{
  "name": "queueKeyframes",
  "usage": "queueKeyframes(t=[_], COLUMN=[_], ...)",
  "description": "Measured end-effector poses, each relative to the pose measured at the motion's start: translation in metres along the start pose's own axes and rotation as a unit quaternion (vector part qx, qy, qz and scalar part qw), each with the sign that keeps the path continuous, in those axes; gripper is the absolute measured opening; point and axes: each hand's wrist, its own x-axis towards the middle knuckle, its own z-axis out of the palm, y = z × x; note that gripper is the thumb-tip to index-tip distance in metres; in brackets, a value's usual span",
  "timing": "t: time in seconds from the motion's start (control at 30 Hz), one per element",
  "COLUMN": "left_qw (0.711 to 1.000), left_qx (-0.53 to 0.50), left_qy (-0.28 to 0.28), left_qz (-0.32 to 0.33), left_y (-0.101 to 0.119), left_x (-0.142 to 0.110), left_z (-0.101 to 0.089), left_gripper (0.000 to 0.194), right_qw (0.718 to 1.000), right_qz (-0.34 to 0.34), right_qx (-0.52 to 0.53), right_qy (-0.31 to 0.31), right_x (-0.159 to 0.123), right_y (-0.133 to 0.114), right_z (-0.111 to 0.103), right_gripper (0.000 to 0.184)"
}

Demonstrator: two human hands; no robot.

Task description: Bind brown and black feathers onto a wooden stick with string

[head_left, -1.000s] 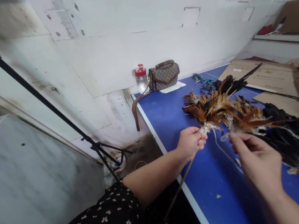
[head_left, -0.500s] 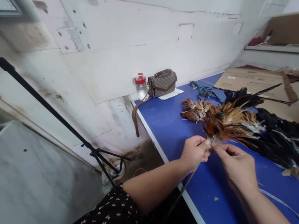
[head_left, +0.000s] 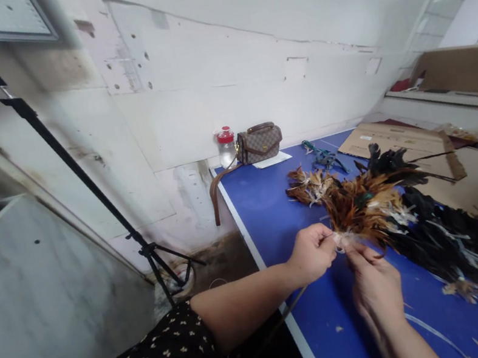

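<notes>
My left hand is closed in a pinch at the whitish base of a bunch of brown feathers. On the other side of that base, my right hand also pinches, with thumb and fingers close to the left fingertips. Fine pale strands show between the two hands, too small to make out clearly. The feathers fan out away from me over the blue table. Beyond them lies another brown feather bunch, and black feathers spread out to the right.
A patterned handbag and a red-lidded bottle stand at the table's far left corner. Cardboard lies at the right. A black tripod stand rises left of the table. A pale strip lies near my right forearm.
The view has shifted slightly. Both hands stay at the feather base, with the fingers moved a little and the brown feathers turned somewhat more upright.
</notes>
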Motion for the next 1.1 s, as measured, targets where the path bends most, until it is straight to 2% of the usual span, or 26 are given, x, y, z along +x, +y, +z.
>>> queueKeyframes(t=[0.13,0.23,0.33,0.43,0.57,0.7,0.9,1.0,1.1], left_qw=[0.996,0.995,0.997,0.999,0.999,0.997,0.992,0.991,0.989], left_qx=[0.042,0.025,-0.006,-0.024,-0.04,-0.071,-0.118,-0.132,-0.141], left_qy=[0.004,0.011,0.003,0.0,0.008,0.007,0.017,0.014,0.011], left_qz=[0.075,0.099,0.073,0.038,0.011,-0.018,-0.029,-0.028,-0.037], left_y=[-0.002,0.0,0.01,0.022,0.033,0.037,0.037,0.037,0.036], left_x=[0.0,0.002,0.003,0.003,0.002,0.003,0.007,0.007,0.007], left_z=[0.002,0.005,0.006,0.006,0.007,0.007,0.006,0.004,0.004], left_gripper=[0.038,0.039,0.045,0.052,0.055,0.058,0.062,0.062,0.063], right_qw=[0.997,0.986,0.976,0.98,0.987,0.981,0.979,0.981,0.987], right_qz=[-0.032,-0.088,-0.143,-0.144,-0.114,-0.095,-0.129,-0.125,-0.106], right_qx=[-0.071,-0.139,-0.166,-0.136,-0.057,-0.068,-0.115,-0.113,-0.104], right_qy=[0.008,-0.004,-0.002,-0.012,-0.098,-0.156,-0.105,-0.096,-0.062], right_x=[-0.003,-0.004,-0.002,-0.001,-0.001,0.0,-0.001,-0.003,-0.004], right_y=[-0.009,-0.014,-0.017,-0.022,-0.031,-0.037,-0.035,-0.034,-0.034], right_z=[-0.004,-0.01,-0.012,-0.01,-0.008,-0.014,-0.02,-0.018,-0.018], right_gripper=[0.064,0.068,0.067,0.065,0.075,0.066,0.067,0.069,0.071])
